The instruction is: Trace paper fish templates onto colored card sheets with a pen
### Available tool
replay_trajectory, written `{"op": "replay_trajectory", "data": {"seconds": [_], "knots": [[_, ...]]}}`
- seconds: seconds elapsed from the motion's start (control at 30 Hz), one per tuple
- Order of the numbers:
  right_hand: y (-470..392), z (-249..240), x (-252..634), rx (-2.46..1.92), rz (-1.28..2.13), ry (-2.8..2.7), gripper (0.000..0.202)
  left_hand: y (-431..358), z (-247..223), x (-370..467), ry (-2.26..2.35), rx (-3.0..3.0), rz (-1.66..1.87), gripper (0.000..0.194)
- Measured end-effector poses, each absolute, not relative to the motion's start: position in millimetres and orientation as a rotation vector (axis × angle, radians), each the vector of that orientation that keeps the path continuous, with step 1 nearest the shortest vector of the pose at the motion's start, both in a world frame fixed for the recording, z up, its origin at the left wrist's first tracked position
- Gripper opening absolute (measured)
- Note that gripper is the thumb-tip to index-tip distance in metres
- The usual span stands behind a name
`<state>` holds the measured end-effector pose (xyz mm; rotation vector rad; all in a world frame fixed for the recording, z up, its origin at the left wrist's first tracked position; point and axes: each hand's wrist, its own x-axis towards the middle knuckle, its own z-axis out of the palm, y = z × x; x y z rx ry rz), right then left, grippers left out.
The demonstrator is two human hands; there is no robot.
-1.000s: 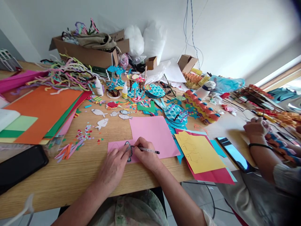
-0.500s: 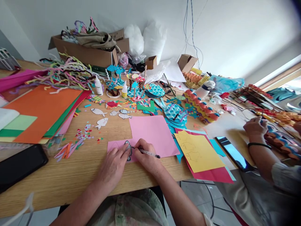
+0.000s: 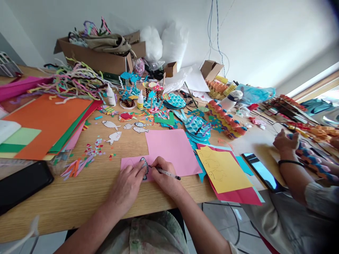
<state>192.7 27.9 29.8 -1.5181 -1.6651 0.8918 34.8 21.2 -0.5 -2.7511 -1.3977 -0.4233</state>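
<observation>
Pink paper (image 3: 172, 148) lies on the wooden table, with a narrower part reaching left. On that part rests a small grey paper fish (image 3: 144, 169), upright along its length. The fingers of my left hand (image 3: 129, 183) lie flat on the pink paper and on the fish's left edge. My right hand (image 3: 164, 174) is closed round a pen (image 3: 169, 173), its tip at the fish's right edge. A curved pencil line shows on the paper left of the fish. Several white paper fish (image 3: 114, 137) lie farther back.
Yellow paper (image 3: 225, 171) with drawn fish lies right, beside a phone (image 3: 262, 172). A black phone (image 3: 26, 185) and orange paper (image 3: 47, 120) are at left. Glue bottles (image 3: 110, 96) stand behind. Another person's hand (image 3: 286, 143) is at far right, by painted egg cartons.
My hands and the pen have barely moved. The other person's hand at the right has opened its fingers and shifted slightly, and the painted carton beside it has moved.
</observation>
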Motion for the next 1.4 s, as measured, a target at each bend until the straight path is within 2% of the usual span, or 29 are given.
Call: {"op": "replay_trajectory", "data": {"seconds": [1.4], "knots": [[10.3, 28.3, 188.2, -1.531, 0.76, -1.741, 0.005, 21.6, -4.6, 33.9, -1.373, -2.773, -0.47, 0.036]]}}
